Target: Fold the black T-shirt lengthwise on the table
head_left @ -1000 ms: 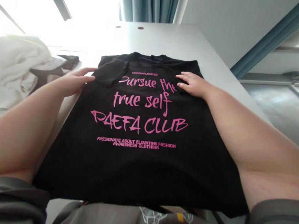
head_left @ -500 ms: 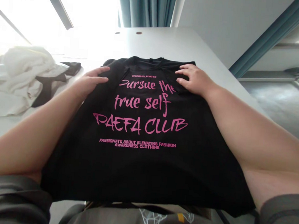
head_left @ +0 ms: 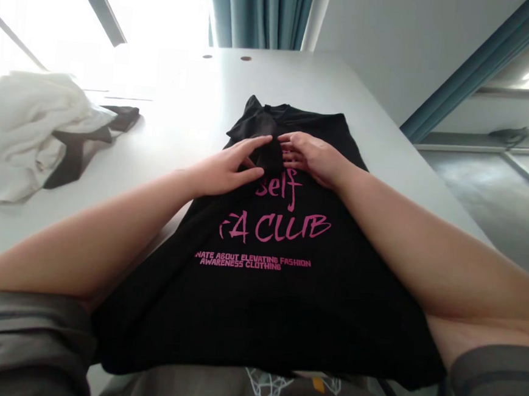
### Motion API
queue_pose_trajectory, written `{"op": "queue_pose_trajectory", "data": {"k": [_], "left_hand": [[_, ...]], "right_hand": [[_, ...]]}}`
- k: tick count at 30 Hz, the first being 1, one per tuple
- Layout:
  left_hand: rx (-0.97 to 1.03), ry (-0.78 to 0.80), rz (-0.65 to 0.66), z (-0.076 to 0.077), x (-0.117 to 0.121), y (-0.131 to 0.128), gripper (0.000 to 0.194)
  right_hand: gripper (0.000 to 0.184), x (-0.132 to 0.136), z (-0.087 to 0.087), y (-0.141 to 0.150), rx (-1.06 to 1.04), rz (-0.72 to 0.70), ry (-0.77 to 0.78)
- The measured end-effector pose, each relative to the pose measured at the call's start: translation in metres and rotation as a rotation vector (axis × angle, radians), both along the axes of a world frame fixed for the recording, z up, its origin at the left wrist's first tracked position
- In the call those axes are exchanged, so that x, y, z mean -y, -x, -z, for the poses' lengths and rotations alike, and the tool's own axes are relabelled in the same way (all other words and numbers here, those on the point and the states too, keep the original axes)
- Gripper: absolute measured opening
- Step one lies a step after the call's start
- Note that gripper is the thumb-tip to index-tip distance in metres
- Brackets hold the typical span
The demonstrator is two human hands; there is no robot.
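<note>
A black T-shirt (head_left: 274, 311) with pink lettering lies on the white table, its collar at the far end and its hem toward me. Its left side is folded inward over the chest, covering the start of the printed lines. My left hand (head_left: 232, 168) is on that folded flap, thumb and fingers gripping the cloth near the middle of the shirt. Close beside it, almost fingertip to fingertip, my right hand (head_left: 311, 156) rests on the print with its fingers stretched out, at the flap's edge. The upper lettering is mostly hidden under the flap and my hands.
On the left of the white table (head_left: 378, 149) lies a crumpled pile of white and dark cloth (head_left: 36, 125). Two small round holes show near the table's far edge. Beyond stand a blue-green curtain (head_left: 261, 11) and a bright window (head_left: 155, 6).
My left hand has carried the shirt's left side inward to the middle, folding it over. My right hand has moved left from the right shoulder toward the centre.
</note>
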State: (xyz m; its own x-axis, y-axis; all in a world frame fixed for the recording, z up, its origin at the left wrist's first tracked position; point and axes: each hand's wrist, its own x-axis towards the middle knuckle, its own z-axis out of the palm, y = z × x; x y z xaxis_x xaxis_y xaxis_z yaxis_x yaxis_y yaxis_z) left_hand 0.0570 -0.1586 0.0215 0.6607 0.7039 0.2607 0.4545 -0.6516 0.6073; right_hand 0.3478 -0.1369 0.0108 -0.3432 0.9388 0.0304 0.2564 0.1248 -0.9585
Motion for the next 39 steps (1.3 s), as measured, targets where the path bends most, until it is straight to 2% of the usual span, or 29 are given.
{"op": "queue_pose_trajectory", "data": {"k": [3,6,10,13,16,18,24,27,31,36,39], "left_hand": [[-0.171,-0.059,-0.033,0.008,0.003,0.014,0.055],[-0.317,-0.135,-0.176,0.014,-0.011,0.027,0.047],[-0.377,-0.081,-0.395,0.023,-0.033,0.036,0.054],[-0.423,-0.044,-0.456,0.027,-0.037,0.036,0.061],[-0.474,-0.032,-0.478,0.027,-0.035,0.034,0.067],[-0.494,-0.02,-0.49,0.026,-0.034,0.033,0.07],[-0.444,-0.011,-0.526,0.029,-0.037,0.037,0.079],[-0.396,-0.034,-0.519,0.03,-0.038,0.038,0.082],[-0.377,-0.031,-0.54,0.031,-0.037,0.036,0.079],[-0.392,-0.028,-0.568,0.032,-0.036,0.032,0.064],[-0.405,-0.03,-0.562,0.031,-0.035,0.031,0.057]], "right_hand": [[0.063,-0.003,0.009,-0.004,0.155,-0.051,-0.152],[0.067,0.001,0.005,-0.004,0.381,-0.125,-0.374],[0.067,0.015,-0.005,0.006,0.528,-0.145,-0.578],[0.063,0.021,-0.006,0.013,0.609,-0.265,-0.647],[0.062,0.021,-0.003,0.015,0.701,-0.347,-0.643],[0.064,0.019,-0.001,0.014,0.747,-0.281,-0.626],[0.065,0.015,-0.009,0.01,0.869,0.077,-0.558],[0.063,0.016,-0.015,0.009,0.938,0.134,-0.555],[0.06,0.021,-0.015,0.01,0.909,-0.06,-0.699],[0.068,0.018,-0.001,0.01,0.864,-0.358,-0.84],[0.069,0.013,0.005,0.008,0.886,-0.41,-0.833]]}}
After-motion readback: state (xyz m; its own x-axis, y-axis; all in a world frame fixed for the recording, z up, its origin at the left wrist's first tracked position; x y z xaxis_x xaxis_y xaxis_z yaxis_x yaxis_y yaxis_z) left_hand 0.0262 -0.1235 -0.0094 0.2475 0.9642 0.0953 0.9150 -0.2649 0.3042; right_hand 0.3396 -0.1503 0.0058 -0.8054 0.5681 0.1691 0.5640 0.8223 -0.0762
